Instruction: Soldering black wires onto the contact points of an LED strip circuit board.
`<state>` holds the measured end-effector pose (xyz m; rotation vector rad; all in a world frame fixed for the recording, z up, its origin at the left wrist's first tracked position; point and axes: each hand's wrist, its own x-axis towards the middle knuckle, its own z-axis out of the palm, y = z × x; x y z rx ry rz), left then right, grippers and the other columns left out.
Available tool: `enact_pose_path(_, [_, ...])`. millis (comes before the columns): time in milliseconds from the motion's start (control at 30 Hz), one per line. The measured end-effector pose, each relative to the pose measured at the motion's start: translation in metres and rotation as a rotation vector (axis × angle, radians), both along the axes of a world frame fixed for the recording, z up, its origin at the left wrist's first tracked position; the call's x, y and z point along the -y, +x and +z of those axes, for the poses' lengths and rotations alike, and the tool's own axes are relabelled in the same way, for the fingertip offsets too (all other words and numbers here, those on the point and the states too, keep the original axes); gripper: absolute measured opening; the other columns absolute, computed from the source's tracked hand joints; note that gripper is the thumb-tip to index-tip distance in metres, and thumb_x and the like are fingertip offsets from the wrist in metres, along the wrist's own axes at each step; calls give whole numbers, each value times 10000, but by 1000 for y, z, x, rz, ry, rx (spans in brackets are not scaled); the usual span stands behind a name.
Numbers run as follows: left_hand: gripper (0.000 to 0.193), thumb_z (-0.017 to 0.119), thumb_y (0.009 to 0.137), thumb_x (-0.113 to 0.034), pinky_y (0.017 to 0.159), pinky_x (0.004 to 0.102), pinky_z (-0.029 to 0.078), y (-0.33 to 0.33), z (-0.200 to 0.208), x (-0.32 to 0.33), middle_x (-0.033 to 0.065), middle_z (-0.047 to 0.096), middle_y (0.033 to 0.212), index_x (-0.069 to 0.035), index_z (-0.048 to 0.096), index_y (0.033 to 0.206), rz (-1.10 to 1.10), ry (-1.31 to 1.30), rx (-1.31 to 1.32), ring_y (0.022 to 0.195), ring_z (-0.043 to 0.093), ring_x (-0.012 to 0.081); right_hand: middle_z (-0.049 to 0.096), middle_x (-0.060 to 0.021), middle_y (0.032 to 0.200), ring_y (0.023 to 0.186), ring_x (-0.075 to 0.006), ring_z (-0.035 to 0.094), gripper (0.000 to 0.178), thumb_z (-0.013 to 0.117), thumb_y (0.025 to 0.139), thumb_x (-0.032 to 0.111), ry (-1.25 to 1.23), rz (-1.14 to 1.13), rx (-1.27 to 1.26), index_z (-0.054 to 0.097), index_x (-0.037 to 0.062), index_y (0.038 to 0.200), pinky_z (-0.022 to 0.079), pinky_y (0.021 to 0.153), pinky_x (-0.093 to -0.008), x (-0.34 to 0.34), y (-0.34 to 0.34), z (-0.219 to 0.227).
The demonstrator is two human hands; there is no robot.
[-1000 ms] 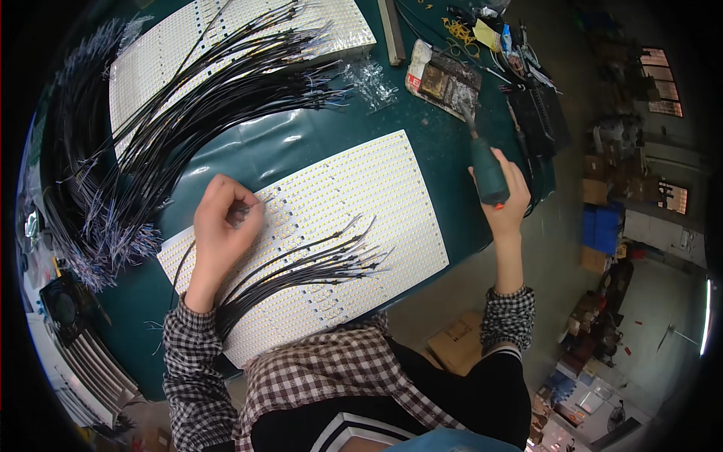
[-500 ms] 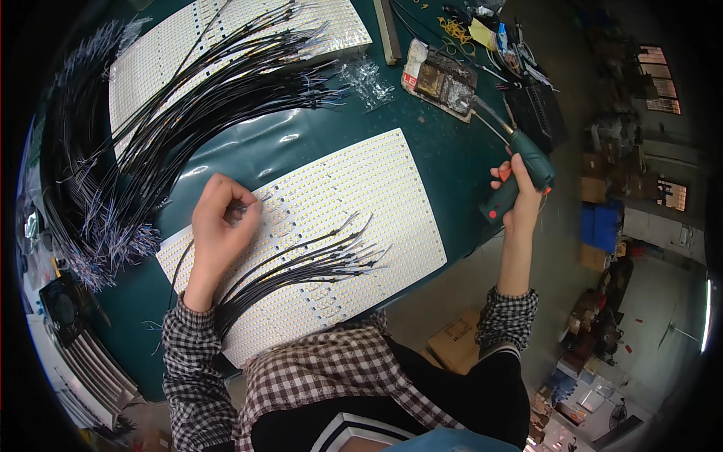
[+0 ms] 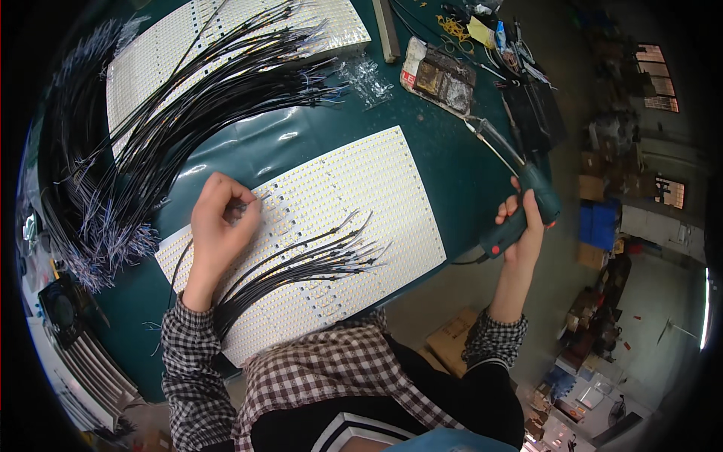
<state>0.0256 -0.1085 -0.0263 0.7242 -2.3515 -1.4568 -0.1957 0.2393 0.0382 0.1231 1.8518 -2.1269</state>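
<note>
Left hand (image 3: 224,226) pinches wire (image 3: 181,265) above panel (image 3: 376,188) (soldering gun (image 3: 541,192) in right hand (image 3: 529,228))

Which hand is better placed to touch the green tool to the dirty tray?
Probably the right hand: it holds the green tool, whose metal tip is close to the dirty tray. The left hand is farther away, over the white board, seemingly pinching a dark wire.

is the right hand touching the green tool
Touching. The head view shows the right hand wrapped around the grip of the green tool.
</note>
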Motion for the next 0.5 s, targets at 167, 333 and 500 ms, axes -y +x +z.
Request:
enact_pose_path(167, [84,664,750,-21,588,207,415,0,-5,0,33,512,804,-13,582,767,1,-21,-34,670,523,92,524,-55,742,713,-158,554,421,476,988,310,-218,77,149,474,-45,1213,504,550,-245,-3,28,14])
enact_pose_path(333, [80,666,756,-10,588,210,421,0,-7,-2,35,524,806,-7,589,781,-17,-3,-66,672,539,98,537,-69,800,752,-183,566,443,440,999,337,-436,140,303,447,-34,1241,528,560,-263,-6,44,14])
enact_pose_path(500, [71,670,766,-28,587,216,426,2,-8,-2,40,524,806,-15,606,794,-10,-4,-70,662,537,107,525,-68,861,827,-197,550,472,443,994,379,-583,244,447,428,-8,1263,529,572,-270,-3,49,9])
